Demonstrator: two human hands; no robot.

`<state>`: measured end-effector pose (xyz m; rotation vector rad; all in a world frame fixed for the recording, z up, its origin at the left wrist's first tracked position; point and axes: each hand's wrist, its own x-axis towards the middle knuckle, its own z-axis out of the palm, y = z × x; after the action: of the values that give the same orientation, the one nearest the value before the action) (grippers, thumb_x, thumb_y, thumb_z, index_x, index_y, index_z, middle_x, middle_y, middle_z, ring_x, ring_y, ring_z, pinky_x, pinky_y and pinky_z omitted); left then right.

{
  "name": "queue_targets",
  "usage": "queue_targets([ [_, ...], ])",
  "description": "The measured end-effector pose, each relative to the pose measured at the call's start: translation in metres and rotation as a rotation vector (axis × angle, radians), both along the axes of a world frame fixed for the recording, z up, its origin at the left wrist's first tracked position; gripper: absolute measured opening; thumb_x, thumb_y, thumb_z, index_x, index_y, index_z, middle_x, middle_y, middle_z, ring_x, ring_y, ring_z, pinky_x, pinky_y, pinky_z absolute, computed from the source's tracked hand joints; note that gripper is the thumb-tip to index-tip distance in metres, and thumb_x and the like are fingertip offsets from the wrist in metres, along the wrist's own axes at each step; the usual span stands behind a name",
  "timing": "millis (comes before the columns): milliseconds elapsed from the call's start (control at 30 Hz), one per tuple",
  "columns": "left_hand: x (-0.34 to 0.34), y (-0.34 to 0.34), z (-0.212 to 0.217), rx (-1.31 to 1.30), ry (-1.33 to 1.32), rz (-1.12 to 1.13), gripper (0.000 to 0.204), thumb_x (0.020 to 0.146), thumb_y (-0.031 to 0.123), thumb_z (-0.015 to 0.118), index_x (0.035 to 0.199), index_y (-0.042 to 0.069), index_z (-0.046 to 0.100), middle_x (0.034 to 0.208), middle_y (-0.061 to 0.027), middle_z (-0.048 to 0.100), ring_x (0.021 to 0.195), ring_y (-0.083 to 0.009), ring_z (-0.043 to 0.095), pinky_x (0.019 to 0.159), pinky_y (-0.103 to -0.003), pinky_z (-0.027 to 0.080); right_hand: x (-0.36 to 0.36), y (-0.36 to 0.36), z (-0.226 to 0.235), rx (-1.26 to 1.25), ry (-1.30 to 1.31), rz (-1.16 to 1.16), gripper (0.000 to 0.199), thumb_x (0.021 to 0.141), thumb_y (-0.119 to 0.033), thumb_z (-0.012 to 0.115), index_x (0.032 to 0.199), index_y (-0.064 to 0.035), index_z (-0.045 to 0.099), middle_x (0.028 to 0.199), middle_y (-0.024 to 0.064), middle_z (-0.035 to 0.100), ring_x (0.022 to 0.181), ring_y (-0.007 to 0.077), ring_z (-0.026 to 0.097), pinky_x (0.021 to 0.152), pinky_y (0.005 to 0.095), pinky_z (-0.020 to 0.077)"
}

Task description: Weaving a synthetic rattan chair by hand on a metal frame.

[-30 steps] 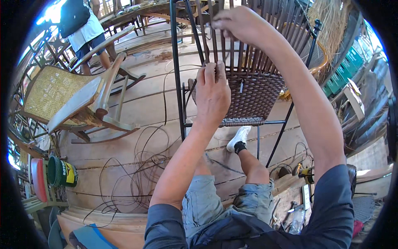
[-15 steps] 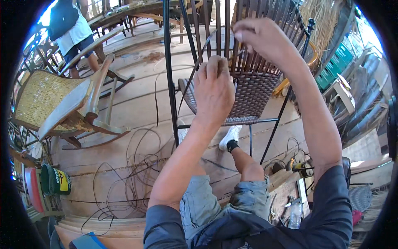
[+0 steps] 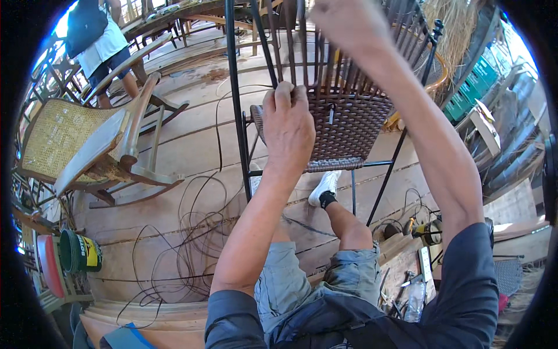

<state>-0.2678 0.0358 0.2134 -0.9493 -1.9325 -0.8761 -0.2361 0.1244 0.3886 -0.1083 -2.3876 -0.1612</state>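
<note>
At far left, on the plank floor (image 3: 192,145), a wooden rocking chair (image 3: 93,145) with a cane back lies tilted, and a person in a white top and dark shorts (image 3: 96,41) stands behind it near the top edge. Below the rocker sit a green tub (image 3: 78,251) and a red disc (image 3: 47,264), just beside each other. Loose loops of dark cord (image 3: 192,232) sprawl across the boards between the rocker and the wearer's legs.

Toward the middle stands a black metal chair frame (image 3: 235,99) carrying a brown woven seat (image 3: 349,125), with dark strands (image 3: 325,64) running up from the seat's back edge. The left hand (image 3: 289,125) rests on the near left part of the weave, fingers curled together over the strands at the seat's rim, its grip closed on them. Under the seat a foot in a white shoe (image 3: 324,187) rests on the floor.

Further right, the right hand (image 3: 349,20) reaches high along the upright strands at the top edge; whether its grip is closed cannot be told, since the fingers are cut off. Right of the frame lie straw bundles (image 3: 459,23), green crates (image 3: 474,87) and small tools (image 3: 427,230).
</note>
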Motion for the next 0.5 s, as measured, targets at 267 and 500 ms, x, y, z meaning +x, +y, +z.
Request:
queue_targets([
  [267, 0.017, -0.012, 0.033, 0.051, -0.151, -0.100, 0.034, 0.077, 0.003, 0.054, 0.110, -0.002, 0.051, 0.099, -0.0181, 0.053, 0.092, -0.0341, 0.050, 0.083, -0.041, 0.040, 0.049, 0.018, -0.052, -0.821, 0.155, 0.459, 0.023, 0.086, -0.023, 0.053, 0.087, -0.0006, 0.057, 0.075, 0.0065, 0.061, 0.071, 0.0140, 0.058, 0.067, 0.0272, 0.0453],
  [500, -0.002, -0.011, 0.150, -0.067, -0.101, -0.477, 0.031, 0.090, 0.018, 0.035, 0.107, -0.003, 0.050, 0.088, -0.0192, 0.059, 0.083, -0.0303, 0.059, 0.071, -0.038, 0.046, 0.072, 0.009, -0.118, -0.832, 0.403, 0.461, 0.017, 0.092, -0.013, 0.044, 0.095, 0.0003, 0.053, 0.076, 0.0050, 0.059, 0.075, 0.0120, 0.057, 0.071, 0.0249, 0.0451],
])
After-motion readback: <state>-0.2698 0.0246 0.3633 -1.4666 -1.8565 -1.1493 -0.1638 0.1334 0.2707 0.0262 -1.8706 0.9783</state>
